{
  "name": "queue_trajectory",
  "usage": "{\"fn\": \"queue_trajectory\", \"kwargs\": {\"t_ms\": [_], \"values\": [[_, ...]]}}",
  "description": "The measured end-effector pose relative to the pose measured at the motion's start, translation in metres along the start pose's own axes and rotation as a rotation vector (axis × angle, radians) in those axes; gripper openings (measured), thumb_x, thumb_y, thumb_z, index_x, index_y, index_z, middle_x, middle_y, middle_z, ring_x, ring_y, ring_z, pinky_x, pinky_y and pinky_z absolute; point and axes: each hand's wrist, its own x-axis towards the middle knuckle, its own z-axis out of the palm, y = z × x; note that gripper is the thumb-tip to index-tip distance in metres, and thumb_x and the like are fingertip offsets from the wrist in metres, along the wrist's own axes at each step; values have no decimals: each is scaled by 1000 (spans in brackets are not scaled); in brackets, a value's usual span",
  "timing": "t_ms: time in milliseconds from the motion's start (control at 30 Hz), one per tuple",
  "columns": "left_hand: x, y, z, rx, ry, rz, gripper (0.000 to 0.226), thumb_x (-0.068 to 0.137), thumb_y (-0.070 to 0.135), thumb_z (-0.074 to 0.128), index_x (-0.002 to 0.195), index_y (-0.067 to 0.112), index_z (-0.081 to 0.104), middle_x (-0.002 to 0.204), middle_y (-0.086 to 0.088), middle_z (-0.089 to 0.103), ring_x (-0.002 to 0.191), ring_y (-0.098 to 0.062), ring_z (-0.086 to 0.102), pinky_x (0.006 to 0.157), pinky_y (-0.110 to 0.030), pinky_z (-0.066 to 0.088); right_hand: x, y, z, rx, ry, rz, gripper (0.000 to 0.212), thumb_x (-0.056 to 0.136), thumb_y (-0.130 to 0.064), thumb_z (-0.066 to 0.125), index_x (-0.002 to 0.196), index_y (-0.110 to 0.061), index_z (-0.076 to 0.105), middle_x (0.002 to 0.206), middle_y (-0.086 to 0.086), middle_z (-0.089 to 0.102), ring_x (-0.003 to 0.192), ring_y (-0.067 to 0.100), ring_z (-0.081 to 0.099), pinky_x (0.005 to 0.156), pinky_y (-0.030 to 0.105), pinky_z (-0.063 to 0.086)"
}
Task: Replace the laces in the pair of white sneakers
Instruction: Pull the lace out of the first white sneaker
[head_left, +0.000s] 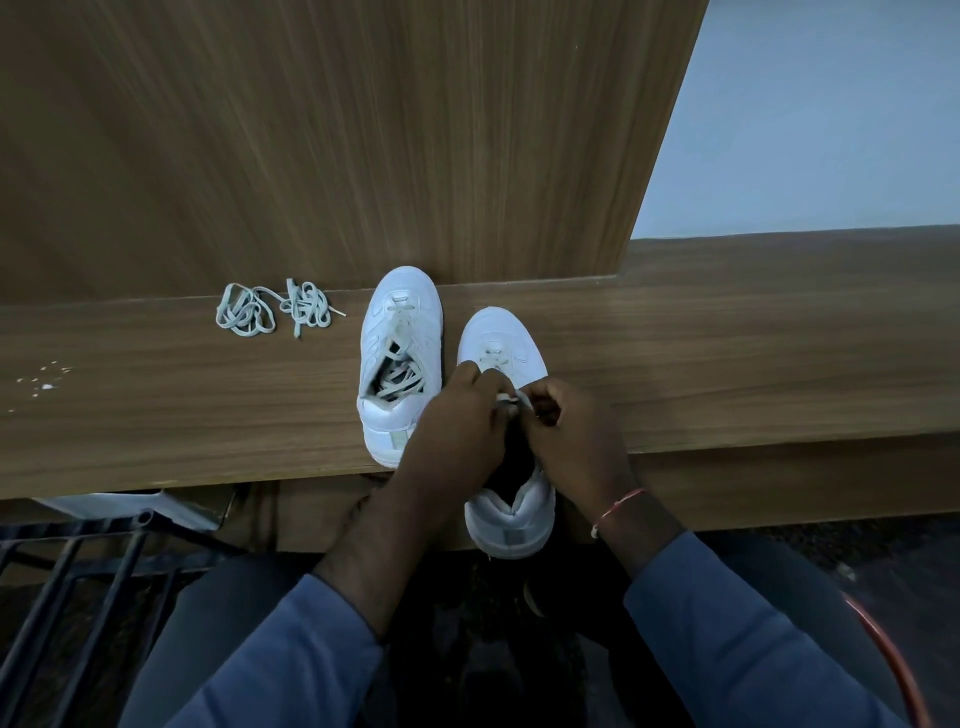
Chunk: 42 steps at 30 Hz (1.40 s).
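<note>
Two white sneakers stand side by side on a wooden ledge (727, 364), toes pointing away from me. The left sneaker (400, 332) has its lace loosened, with loops piled inside the opening. The right sneaker (511, 512) overhangs the ledge's front edge with its heel toward me. My left hand (457, 415) and my right hand (563, 421) meet over its middle, each pinching a pale lace (506, 399) between the fingertips. Two loose bundles of pale laces (275, 310) lie on the ledge to the left of the sneakers.
A tall wooden panel (363, 130) rises right behind the ledge, with a pale wall (831, 130) to its right. A black metal rack (78, 571) stands low at the left. Small white crumbs (47, 382) dot the ledge's left end. My knees are below.
</note>
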Motion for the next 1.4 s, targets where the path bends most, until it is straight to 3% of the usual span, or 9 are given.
{"fn": "queue_trajectory", "kwargs": {"t_ms": [133, 233, 333, 500, 767, 900, 1067, 1233, 1400], "values": [[5, 4, 1, 165, -4, -71, 11, 91, 12, 53, 96, 6, 61, 100, -9, 53, 80, -26, 58, 70, -38, 49, -1, -1, 0, -13, -29, 9, 17, 91, -31, 68, 99, -17, 71, 88, -10, 72, 80, 2, 66, 63, 4, 44], [6, 6, -3, 33, 42, -113, 4, 87, 8, 59, 86, 8, 62, 93, -4, 57, 78, -19, 57, 68, -22, 45, -1, -1, -1, -18, -38, 7, 14, 91, -29, 68, 99, -18, 71, 89, -10, 72, 81, 4, 66, 64, 6, 45], [8, 8, -20, -503, 114, -323, 12, 87, 5, 62, 78, 14, 62, 86, 2, 68, 75, -4, 61, 69, -9, 42, 0, 1, -2, 55, -21, 37, 10, 89, -25, 69, 96, -20, 72, 86, -8, 73, 80, 5, 68, 73, 24, 54], [15, -4, -66, -1628, 343, -486, 22, 98, 7, 42, 78, 15, 47, 66, 1, 59, 63, -12, 60, 71, -29, 54, 2, 0, -1, 15, -8, 39, 8, 88, -24, 68, 94, -22, 72, 84, -10, 72, 80, 4, 66, 75, 24, 52], [-10, 19, -60, -700, -109, -231, 25, 85, -5, 60, 78, 15, 72, 74, 3, 72, 71, -7, 66, 65, -14, 49, 0, -3, -3, -45, -25, 8, 11, 89, -32, 67, 95, -23, 70, 82, -9, 70, 74, 0, 63, 60, 7, 42], [-13, 6, -43, -164, -19, -186, 24, 82, 2, 57, 79, 17, 75, 70, 12, 70, 62, 2, 62, 61, -15, 47, -1, -3, -1, -18, -15, 12, 12, 90, -29, 69, 97, -20, 71, 84, -9, 70, 77, 3, 64, 66, 14, 47], [-10, -6, -34, -147, 199, -272, 20, 86, 7, 58, 98, 15, 72, 79, 14, 65, 69, 3, 60, 62, -6, 44, -1, -4, -2, 3, -29, 2, 20, 91, -19, 65, 110, -22, 67, 89, -10, 66, 77, 1, 62, 68, 11, 45], [-12, -11, -16, -164, -92, -169, 39, 85, 20, 66, 124, 18, 58, 114, 3, 60, 105, -9, 54, 90, -23, 42, -6, -6, 2, -89, -72, -234, 33, 92, 1, 52, 112, -22, 63, 111, -9, 56, 97, 2, 54, 82, 4, 38], [-17, -1, -24, -153, -52, -135, 5, 78, 24, 66, 80, 20, 69, 75, 9, 66, 70, -7, 60, 67, -33, 52, -4, -3, 4, -21, -48, -153, 20, 96, -8, 51, 102, -24, 63, 104, -9, 65, 94, 5, 60, 78, 17, 48]]}}
